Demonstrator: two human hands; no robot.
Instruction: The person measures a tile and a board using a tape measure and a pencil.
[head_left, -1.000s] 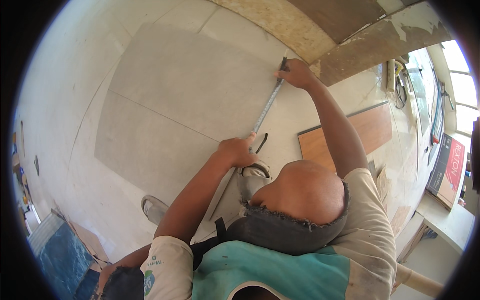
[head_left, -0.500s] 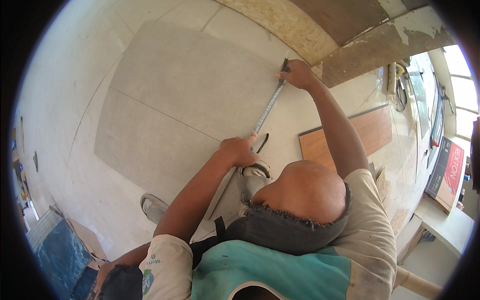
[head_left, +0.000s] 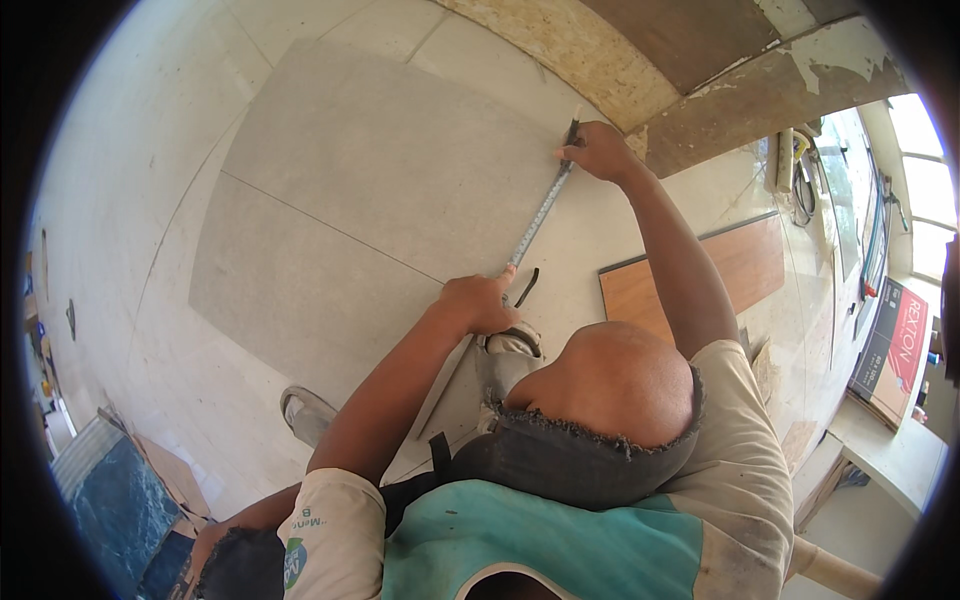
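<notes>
A large grey tile [head_left: 330, 150] lies flat on the floor with a thin dark line across it. Along its right edge runs the metal blade of a tape measure [head_left: 541, 214]. My left hand [head_left: 482, 303] is closed at the near end of the blade, index finger stretched along it; whatever its palm covers is hidden. At the tile's far right corner, my right hand [head_left: 600, 152] pinches the blade's far end, where a dark section with a pale tip sticks out past the fingers. A short black strip [head_left: 528, 288] is beside my left hand.
To the right lies a reddish-brown wooden board [head_left: 745, 262]. Worn wooden panels [head_left: 740, 115] stand at the far right. A red and grey carton [head_left: 890, 345] is by the right wall, and blue marbled sheets [head_left: 120, 510] lie lower left. My shoe [head_left: 307, 415] is near the tile.
</notes>
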